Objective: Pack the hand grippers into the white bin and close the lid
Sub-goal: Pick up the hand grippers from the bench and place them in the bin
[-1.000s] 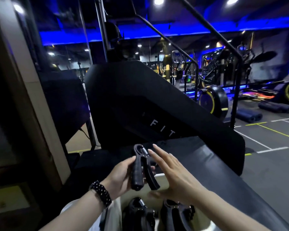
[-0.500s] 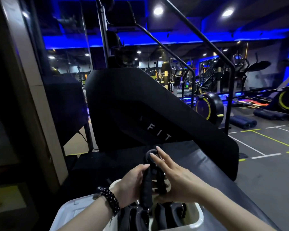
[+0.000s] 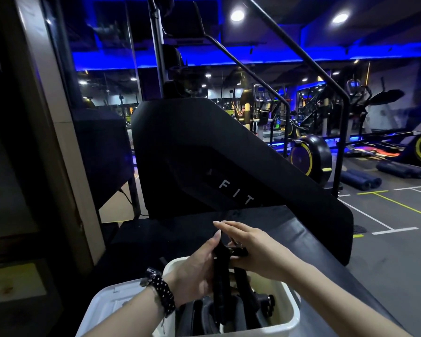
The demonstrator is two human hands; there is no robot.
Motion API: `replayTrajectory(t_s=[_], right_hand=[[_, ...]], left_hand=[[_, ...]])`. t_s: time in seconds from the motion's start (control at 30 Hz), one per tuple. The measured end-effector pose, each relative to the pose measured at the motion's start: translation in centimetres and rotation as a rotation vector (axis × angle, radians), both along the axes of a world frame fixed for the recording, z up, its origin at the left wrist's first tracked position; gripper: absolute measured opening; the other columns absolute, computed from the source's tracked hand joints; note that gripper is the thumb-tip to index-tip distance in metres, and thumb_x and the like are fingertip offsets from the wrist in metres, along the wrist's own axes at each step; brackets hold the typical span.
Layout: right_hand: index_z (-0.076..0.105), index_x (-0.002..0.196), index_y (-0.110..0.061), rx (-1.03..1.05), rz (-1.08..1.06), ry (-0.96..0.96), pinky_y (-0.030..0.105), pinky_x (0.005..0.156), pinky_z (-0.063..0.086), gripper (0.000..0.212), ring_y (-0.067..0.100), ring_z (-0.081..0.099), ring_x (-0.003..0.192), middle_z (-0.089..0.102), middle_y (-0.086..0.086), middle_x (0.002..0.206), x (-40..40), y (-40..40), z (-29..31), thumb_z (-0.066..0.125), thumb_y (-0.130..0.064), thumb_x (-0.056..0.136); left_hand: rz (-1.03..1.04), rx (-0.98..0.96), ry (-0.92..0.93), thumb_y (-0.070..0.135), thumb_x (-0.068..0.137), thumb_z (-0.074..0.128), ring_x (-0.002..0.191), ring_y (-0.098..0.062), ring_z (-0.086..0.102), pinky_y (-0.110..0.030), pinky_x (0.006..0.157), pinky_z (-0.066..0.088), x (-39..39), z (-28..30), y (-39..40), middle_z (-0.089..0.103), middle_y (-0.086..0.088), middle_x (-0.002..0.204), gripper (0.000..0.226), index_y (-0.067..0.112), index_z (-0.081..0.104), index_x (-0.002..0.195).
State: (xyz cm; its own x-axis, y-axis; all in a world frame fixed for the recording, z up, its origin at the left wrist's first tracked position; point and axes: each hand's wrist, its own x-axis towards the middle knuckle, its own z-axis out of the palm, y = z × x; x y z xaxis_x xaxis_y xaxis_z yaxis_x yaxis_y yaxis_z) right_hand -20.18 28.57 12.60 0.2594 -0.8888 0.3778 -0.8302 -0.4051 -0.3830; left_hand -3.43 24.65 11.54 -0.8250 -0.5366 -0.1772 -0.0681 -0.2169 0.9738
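Note:
A black hand gripper (image 3: 221,278) stands upright with its handles reaching down into the white bin (image 3: 292,310). My left hand (image 3: 195,271) wraps its left handle. My right hand (image 3: 255,249) covers the gripper's top, fingers stretched over it and touching it. Other black hand grippers (image 3: 250,310) lie in the bin beneath. The white lid (image 3: 112,305) lies flat to the left of the bin, off it.
The bin sits on a black padded bench (image 3: 289,229). A large black machine panel (image 3: 204,156) marked FIT rises right behind it. A pillar stands at the left. Grey gym floor with painted lines spreads to the right.
Both hands have lowered the hand gripper from above the bench down into the bin. The right hand has closed onto its top. The view has tilted down, showing the bin and lid.

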Motion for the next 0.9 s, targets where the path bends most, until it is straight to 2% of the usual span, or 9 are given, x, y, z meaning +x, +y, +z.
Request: replayTrajectory(t_s=[0.1,0.23,0.3,0.4,0.47,0.57,0.67,0.83,0.9], right_hand=[[0.031,0.141,-0.041,-0.02,-0.024,0.039,0.021,0.093,0.045,0.071,0.003,0.058,0.101,0.038,-0.018,0.145,-0.1,-0.4,-0.2,0.067,-0.029,0.081],[0.032,0.141,-0.041,0.086,-0.099,0.109,0.023,0.09,0.045,0.074,0.006,0.054,0.094,0.043,-0.016,0.139,-1.5,-1.4,-1.5,0.067,-0.022,0.078],[0.035,0.139,-0.04,0.152,-0.132,0.135,0.023,0.088,0.045,0.071,0.007,0.052,0.093,0.048,-0.012,0.135,-2.3,-1.9,-2.5,0.068,-0.025,0.078],[0.041,0.137,-0.033,0.235,-0.163,0.163,0.018,0.08,0.04,0.065,0.008,0.052,0.094,0.055,-0.007,0.128,-3.0,-2.2,-3.9,0.069,-0.026,0.078],[0.044,0.135,-0.029,0.305,-0.17,0.165,0.021,0.081,0.043,0.063,0.014,0.057,0.101,0.058,-0.004,0.125,-3.2,-2.4,-4.5,0.069,-0.024,0.077],[0.052,0.128,-0.023,0.389,-0.158,0.145,0.027,0.08,0.045,0.057,0.018,0.057,0.092,0.063,0.007,0.115,-3.3,-3.0,-5.6,0.066,-0.016,0.074],[0.045,0.137,-0.024,0.478,-0.171,0.191,0.025,0.092,0.044,0.066,0.016,0.053,0.111,0.059,0.002,0.125,-3.3,-3.7,-6.8,0.065,-0.016,0.075],[0.036,0.141,-0.026,0.622,-0.169,0.238,0.022,0.09,0.042,0.069,0.02,0.051,0.118,0.053,0.004,0.133,-3.0,-4.6,-7.3,0.06,-0.012,0.079],[0.037,0.141,-0.028,0.651,-0.167,0.253,0.028,0.096,0.043,0.069,0.023,0.05,0.12,0.052,0.006,0.134,-2.9,-4.9,-7.7,0.061,-0.014,0.078]], left_hand=[[0.107,-0.106,-0.067,0.071,0.083,0.03,0.114,-0.023,0.061,-0.035,0.086,0.053,1.0,-0.4,-1.2,0.064,-0.009,0.124,0.069,0.022,0.059,0.124],[0.241,-0.657,-0.31,0.08,0.067,0.042,0.132,-0.001,0.038,-0.016,0.099,0.035,4.1,-0.9,-3.6,0.04,0.014,0.143,0.08,0.041,0.033,0.136],[0.224,-0.952,-0.499,0.08,0.069,0.041,0.139,0.002,0.017,-0.019,0.111,0.019,5.9,-1.6,-5.2,0.022,0.019,0.149,0.087,0.04,0.018,0.144],[0.173,-1.2,-0.749,0.087,0.064,0.027,0.142,0.001,-0.005,-0.03,0.116,0.003,8.2,-3.0,-7.3,0.0,0.025,0.15,0.094,0.044,0.004,0.145],[0.174,-1.266,-0.87,0.089,0.062,0.017,0.142,-0.002,-0.011,-0.035,0.116,0.0,9.5,-4.0,-8.6,-0.006,0.025,0.151,0.095,0.045,0.0,0.144],[0.198,-1.299,-1.021,0.092,0.054,0.001,0.144,-0.007,-0.012,-0.04,0.116,0.0,11.5,-5.4,-10.5,-0.007,0.019,0.155,0.102,0.044,-0.005,0.144],[0.239,-1.24,-1.105,0.096,0.043,-0.008,0.146,-0.011,-0.007,-0.042,0.116,0.005,12.9,-7.0,-12.2,-0.003,0.014,0.158,0.117,0.041,-0.001,0.146],[0.259,-1.158,-1.233,0.065,0.089,0.026,0.146,-0.014,-0.001,-0.042,0.116,0.009,14.0,-9.0,-14.8,0.002,0.009,0.159,0.069,0.038,0.001,0.147],[0.2,-1.151,-1.276,0.057,0.093,0.03,0.146,-0.017,0.0,-0.042,0.116,0.01,14.1,-9.6,-15.6,0.002,0.007,0.159,0.063,0.04,0.001,0.147]])
